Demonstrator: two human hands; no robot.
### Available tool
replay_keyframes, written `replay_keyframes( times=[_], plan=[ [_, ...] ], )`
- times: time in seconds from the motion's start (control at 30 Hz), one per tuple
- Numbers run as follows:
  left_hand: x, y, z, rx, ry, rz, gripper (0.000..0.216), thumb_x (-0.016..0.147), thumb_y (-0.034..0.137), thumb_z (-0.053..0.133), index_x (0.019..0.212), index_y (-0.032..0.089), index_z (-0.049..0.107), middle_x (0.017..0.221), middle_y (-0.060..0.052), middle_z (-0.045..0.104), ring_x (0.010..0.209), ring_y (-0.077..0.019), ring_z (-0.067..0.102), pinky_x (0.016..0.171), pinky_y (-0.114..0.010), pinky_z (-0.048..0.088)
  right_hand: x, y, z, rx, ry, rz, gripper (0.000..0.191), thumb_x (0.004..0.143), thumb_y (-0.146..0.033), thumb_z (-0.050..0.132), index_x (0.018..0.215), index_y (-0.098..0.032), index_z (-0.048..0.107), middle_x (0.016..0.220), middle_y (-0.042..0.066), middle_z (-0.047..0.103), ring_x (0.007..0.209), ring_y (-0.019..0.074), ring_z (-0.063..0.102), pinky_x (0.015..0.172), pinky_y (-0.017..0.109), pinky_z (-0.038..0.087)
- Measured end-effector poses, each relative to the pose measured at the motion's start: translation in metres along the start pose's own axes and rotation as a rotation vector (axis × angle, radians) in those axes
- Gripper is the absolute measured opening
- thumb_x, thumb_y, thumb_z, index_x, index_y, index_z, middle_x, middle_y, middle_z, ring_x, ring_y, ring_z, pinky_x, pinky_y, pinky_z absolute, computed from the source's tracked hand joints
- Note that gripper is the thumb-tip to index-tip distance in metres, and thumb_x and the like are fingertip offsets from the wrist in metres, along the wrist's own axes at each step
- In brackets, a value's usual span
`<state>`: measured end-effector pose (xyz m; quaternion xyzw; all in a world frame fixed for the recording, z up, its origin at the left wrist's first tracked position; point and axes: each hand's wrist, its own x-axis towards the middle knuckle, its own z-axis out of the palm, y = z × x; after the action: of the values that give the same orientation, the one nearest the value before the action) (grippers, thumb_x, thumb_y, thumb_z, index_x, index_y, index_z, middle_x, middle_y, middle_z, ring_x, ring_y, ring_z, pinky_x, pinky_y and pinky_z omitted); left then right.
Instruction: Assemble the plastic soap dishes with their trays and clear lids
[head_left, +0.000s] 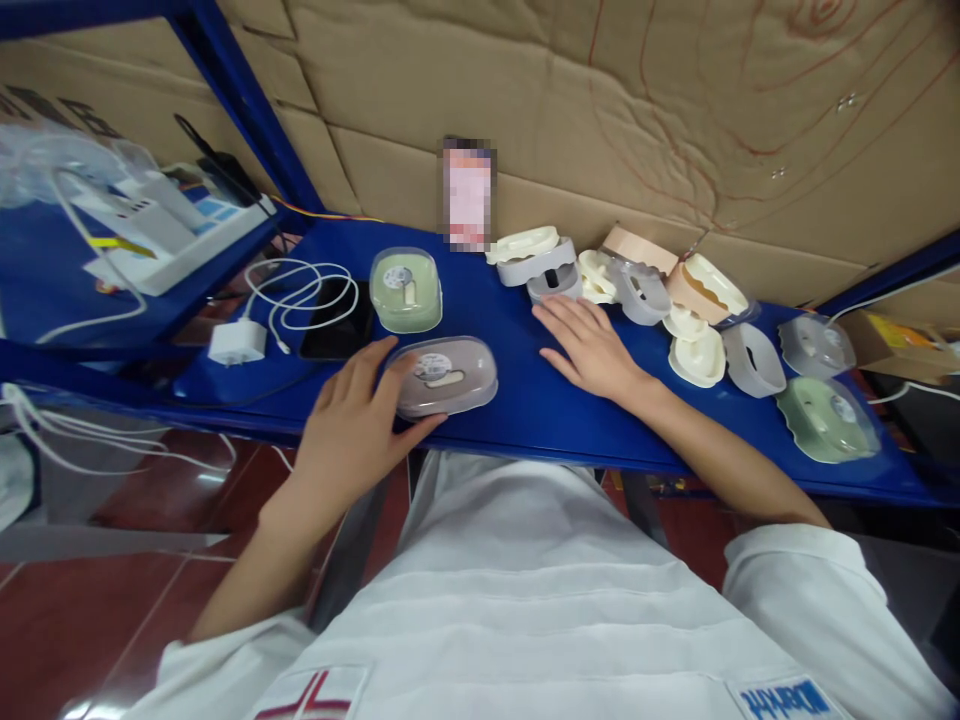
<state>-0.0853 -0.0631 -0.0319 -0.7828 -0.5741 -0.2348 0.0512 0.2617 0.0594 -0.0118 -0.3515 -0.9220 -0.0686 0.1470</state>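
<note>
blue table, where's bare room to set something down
Bare table shows between the greyish lidded box and right hand, and just in front of the cream pieces. Crowded behind that hand and around the white charger.

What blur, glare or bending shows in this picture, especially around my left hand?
Head view: print on the label of the lidded box by your left hand is too soft to read; head view: bright glints on the red floor tiles; head view: apparent wide-angle stretching towards the edges; head view: blocky pixelation over the phone.
</note>
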Motion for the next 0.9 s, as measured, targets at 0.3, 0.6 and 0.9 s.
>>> replay_keyframes(
  times=[0.3, 0.6, 0.9],
  plan=[
    [-0.011, 0.0, -0.004, 0.177, 0.13, -0.035, 0.08, 0.104, 0.036, 0.066, 0.173, 0.016, 0.032, 0.171, -0.028, 0.044, 0.153, -0.0528, 0.049, 0.117, -0.07, 0.047, 0.025, 0.013, 0.014, -0.042, -0.011, 0.082, 0.041, 0.11, -0.028, 0.047, 0.141, -0.015, 0.07, 0.132, 0.019, 0.073, 0.123, 0.0363, 0.066, 0.123, 0.062, 0.029],
    [0.027, 0.062, 0.037, -0.037, 0.037, 0.395, 0.064, 0.103, 0.013, 0.054, 0.166, 0.012, 0.043, 0.171, -0.022, 0.048, 0.156, -0.0362, 0.051, 0.123, -0.052, 0.049, -0.024, -0.016, -0.021, 0.267, 0.043, -0.134, 0.027, 0.11, -0.024, 0.049, 0.114, -0.023, 0.076, 0.114, 0.007, 0.081, 0.108, 0.0245, 0.073, 0.108, 0.044, 0.045],
    [0.039, 0.06, 0.048, -0.159, -0.059, 0.571, 0.031, 0.111, 0.026, 0.057, 0.137, 0.02, 0.072, 0.136, -0.011, 0.077, 0.126, -0.0296, 0.068, 0.104, -0.049, 0.051, 0.07, 0.039, -0.01, -0.021, -0.068, 0.137, 0.045, 0.108, -0.025, 0.042, 0.141, -0.012, 0.07, 0.144, 0.019, 0.072, 0.135, 0.0369, 0.063, 0.115, 0.054, 0.037]
  ],
)
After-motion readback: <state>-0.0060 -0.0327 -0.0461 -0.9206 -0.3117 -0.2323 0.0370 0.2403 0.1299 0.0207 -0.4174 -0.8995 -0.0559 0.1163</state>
